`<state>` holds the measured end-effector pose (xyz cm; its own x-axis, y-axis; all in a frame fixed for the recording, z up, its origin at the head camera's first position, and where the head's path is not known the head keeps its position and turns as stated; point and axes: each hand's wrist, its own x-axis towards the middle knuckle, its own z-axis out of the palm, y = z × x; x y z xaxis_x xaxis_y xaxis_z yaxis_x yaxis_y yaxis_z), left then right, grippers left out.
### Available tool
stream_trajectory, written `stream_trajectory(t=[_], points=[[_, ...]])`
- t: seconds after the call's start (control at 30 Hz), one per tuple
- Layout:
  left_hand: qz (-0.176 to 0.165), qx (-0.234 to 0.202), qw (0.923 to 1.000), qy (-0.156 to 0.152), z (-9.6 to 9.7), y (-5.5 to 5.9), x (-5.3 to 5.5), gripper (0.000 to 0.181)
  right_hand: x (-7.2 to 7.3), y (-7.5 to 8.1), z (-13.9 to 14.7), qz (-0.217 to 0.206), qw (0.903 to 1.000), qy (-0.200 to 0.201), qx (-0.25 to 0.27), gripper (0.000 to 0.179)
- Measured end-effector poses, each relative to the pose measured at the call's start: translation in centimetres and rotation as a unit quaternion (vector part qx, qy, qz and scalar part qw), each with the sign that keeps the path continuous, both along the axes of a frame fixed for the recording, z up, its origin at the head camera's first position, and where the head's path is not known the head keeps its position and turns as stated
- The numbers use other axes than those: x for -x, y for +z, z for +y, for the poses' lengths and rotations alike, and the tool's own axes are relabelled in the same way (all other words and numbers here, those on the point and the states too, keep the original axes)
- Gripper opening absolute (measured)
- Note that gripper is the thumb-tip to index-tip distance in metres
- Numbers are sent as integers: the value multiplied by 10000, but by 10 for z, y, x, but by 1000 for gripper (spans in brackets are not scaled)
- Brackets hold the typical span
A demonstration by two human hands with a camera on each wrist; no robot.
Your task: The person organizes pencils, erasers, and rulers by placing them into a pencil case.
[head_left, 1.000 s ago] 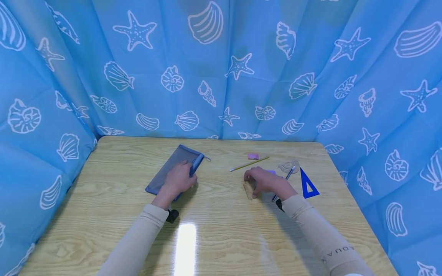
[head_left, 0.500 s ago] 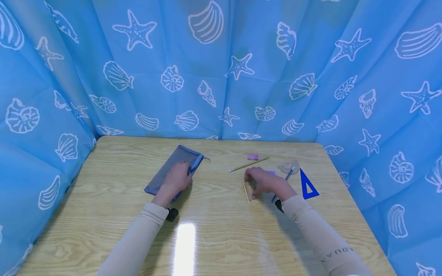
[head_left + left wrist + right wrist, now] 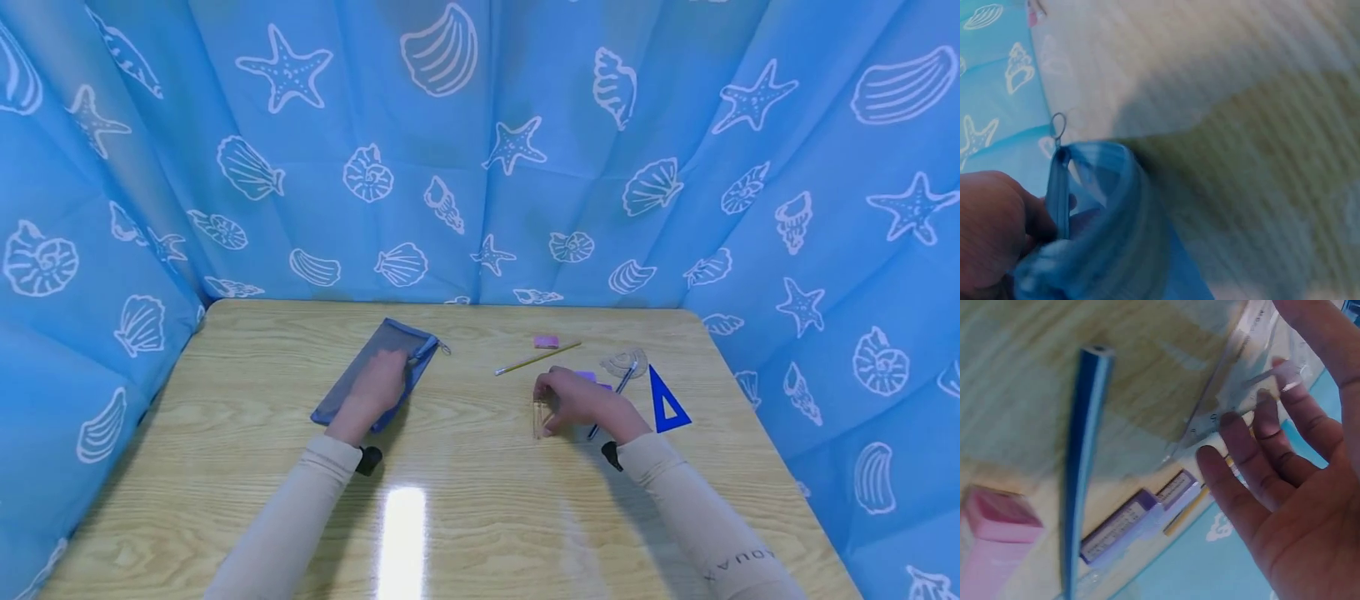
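A blue-grey mesh zip pouch (image 3: 371, 362) lies at a slant on the left of the table. My left hand (image 3: 377, 383) pinches the zipped edge near its mouth; the left wrist view shows the pouch mouth (image 3: 1100, 165) gaping, with the thumb and fingers (image 3: 1038, 219) around one side. On the right, my right hand (image 3: 577, 397) holds a clear plastic set square (image 3: 537, 419) between thumb and fingertips. Printed marks show along the set square (image 3: 1213, 415) in the right wrist view, and it is tilted on edge. The palm covers part of it in the head view.
Around the right hand lie a yellow pencil (image 3: 536, 358), a pink eraser (image 3: 546, 342), a purple eraser (image 3: 1122, 525), a clear protractor (image 3: 621, 362), a dark blue pencil (image 3: 1085, 444) and a blue set square (image 3: 666, 404). A shell-patterned curtain (image 3: 420, 167) surrounds the table's back and sides.
My left hand has shifted slightly left and toward me along the pouch, whose zipped edge is pulled wider. The clear set square has been tipped up in my right hand.
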<state>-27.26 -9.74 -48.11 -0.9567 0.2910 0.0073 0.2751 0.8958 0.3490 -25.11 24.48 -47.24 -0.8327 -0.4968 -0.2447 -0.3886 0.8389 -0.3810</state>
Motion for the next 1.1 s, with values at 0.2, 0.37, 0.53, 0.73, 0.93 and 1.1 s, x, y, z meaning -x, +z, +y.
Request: stream_trajectory(t=[0.2,0.37,0.53,0.73,0.93,1.1], points=[[83,3,9999,-104,-1,7,1,33,-7,-6,10,-183,9979,-153,602,28],[-309,-370,9988,-50,-5,5,4,42,-14,-8,14,-358,9946,-183,962,14],[-766,-1147,9904,-68,-14,7,8,45,-19,-5,13,-484,9927,-241,1075,8],[-716,-1800,9808,-240,-29,-1,13,42,-24,-3,11,-449,9920,-114,1172,9],[-840,-2701,9585,-354,-40,-12,11,44,-26,-3,11,-431,9914,-129,1228,12],[-433,-3061,9498,-482,-44,-23,7,49,-28,-3,11,-423,9914,-144,1234,12]])
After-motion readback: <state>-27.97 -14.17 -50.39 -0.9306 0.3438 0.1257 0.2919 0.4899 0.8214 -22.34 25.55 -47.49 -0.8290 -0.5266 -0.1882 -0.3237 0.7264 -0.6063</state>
